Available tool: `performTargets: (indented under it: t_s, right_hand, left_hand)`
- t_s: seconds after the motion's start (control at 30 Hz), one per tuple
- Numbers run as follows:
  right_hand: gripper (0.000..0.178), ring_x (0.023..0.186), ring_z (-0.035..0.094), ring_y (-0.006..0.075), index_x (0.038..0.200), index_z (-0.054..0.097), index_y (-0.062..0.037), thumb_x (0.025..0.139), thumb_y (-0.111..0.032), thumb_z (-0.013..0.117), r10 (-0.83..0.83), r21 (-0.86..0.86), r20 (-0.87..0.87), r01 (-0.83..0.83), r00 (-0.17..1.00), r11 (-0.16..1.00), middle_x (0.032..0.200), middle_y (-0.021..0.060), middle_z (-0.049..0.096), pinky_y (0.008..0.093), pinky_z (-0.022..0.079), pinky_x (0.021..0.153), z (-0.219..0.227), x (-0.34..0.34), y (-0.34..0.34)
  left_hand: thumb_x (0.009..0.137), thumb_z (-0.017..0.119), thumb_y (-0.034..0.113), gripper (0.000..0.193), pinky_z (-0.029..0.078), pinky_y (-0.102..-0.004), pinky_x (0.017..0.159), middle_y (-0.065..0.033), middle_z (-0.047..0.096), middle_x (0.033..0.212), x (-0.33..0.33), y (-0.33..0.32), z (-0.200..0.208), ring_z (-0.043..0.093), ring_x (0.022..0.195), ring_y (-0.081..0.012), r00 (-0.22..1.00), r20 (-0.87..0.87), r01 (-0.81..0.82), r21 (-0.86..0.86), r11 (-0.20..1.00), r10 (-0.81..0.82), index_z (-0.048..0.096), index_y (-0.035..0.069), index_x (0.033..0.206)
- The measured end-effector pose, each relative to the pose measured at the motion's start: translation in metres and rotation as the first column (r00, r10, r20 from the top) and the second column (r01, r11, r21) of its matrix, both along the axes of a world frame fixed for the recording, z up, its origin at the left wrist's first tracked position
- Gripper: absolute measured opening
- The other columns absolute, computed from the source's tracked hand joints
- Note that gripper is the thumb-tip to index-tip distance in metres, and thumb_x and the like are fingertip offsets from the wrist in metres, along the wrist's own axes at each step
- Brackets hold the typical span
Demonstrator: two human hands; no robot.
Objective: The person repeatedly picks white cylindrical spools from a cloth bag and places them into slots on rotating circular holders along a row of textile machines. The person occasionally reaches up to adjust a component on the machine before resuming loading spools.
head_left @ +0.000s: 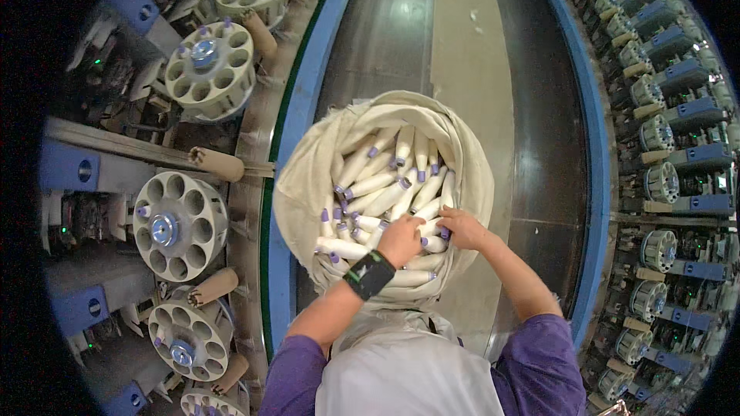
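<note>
The left hand point(402, 240) and right hand point(464, 228) are placed, fingers bent, among purple-tipped white yarn bobbins point(385, 202); whether any is gripped cannot be told. The bobbins are heaped in a cloth sack point(307, 185). Bobbins seem to be being sorted or picked out; next, a clean lift past neighbours is probably required. Leftward, round magazines point(183, 219) are mounted.

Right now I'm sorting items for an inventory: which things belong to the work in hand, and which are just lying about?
In the work: left hand, right hand, white purple-ended bobbins, the cream cloth bag holding them.

Apparently just about, untouched: round multi-hole holders at left, brown tubes beside them, pale scraps on the floor.
</note>
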State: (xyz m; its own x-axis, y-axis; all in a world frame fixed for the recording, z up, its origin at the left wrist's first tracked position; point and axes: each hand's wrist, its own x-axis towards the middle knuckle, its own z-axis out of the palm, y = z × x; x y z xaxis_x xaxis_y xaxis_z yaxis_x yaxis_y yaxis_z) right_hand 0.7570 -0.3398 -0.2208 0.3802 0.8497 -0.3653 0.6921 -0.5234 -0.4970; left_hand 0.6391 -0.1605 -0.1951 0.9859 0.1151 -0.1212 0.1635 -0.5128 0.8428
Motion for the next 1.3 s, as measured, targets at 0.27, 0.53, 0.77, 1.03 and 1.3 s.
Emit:
performTargets:
  t_s: [0.27,0.53,0.77,1.03,1.3]
  right_hand:
    - [0.033,0.100,0.049,0.0257,0.095,0.056,-0.0121,0.063,-0.014,0.063,0.225,0.148,0.071,-0.233,0.972,0.961,0.094,0.0065,0.056,0.0428,0.037,0.086,-0.023,0.055,0.024]
    - [0.032,0.083,0.056,0.0282,0.096,0.062,-0.0168,0.065,-0.021,0.064,0.536,0.056,0.192,-0.554,0.822,0.831,0.088,0.0060,0.060,0.0435,0.041,0.076,-0.027,0.054,0.069]
    - [0.027,0.073,0.056,0.0258,0.094,0.057,-0.0008,0.069,-0.010,0.060,0.228,0.382,-0.135,-0.162,0.964,0.910,0.079,0.0113,0.060,0.0359,0.043,0.067,0.028,0.044,0.080]
    - [0.034,0.077,0.054,0.0134,0.100,0.056,0.0038,0.075,-0.018,0.061,0.055,0.213,-0.814,0.209,0.578,0.954,0.092,0.0082,0.059,0.0273,0.045,0.067,0.137,-0.075,0.194]
    - [0.030,0.075,0.051,0.0140,0.095,0.057,0.0034,0.079,-0.022,0.060,0.087,0.020,-0.867,-0.139,0.490,0.990,0.084,0.0064,0.058,0.0277,0.042,0.067,0.119,-0.217,0.266]
  left_hand:
    - [0.074,0.054,0.016,0.045,0.047,-0.0429,0.060,-0.0188,0.057,0.071,-0.004,-0.007,-0.024,0.056,0.064,-0.0353,0.927,-0.374,0.150,0.278,0.949,-0.037,0.048,0.006,0.117]
    - [0.072,0.053,0.013,0.022,0.044,-0.0426,0.067,-0.0191,0.057,0.075,-0.010,-0.008,-0.012,0.055,0.072,-0.0331,0.974,-0.193,0.152,0.181,0.972,-0.116,0.058,0.001,0.090]
    - [0.076,0.061,0.021,0.018,0.044,-0.0337,0.066,-0.0107,0.056,0.076,-0.043,0.047,0.094,0.054,0.072,-0.0253,0.896,0.194,-0.367,-0.188,0.911,0.400,0.058,0.005,0.082]
    - [0.087,0.052,0.036,0.030,0.042,-0.0227,0.060,-0.0037,0.056,0.070,-0.130,0.115,0.144,0.052,0.065,-0.0082,0.584,-0.029,-0.680,-0.563,0.470,0.811,0.050,0.006,0.082]
    - [0.083,0.058,0.022,0.019,0.046,-0.0259,0.055,-0.0071,0.063,0.078,-0.288,0.129,0.094,0.059,0.063,-0.0125,0.645,-0.300,-0.159,-0.952,-0.261,0.703,0.063,0.004,0.086]
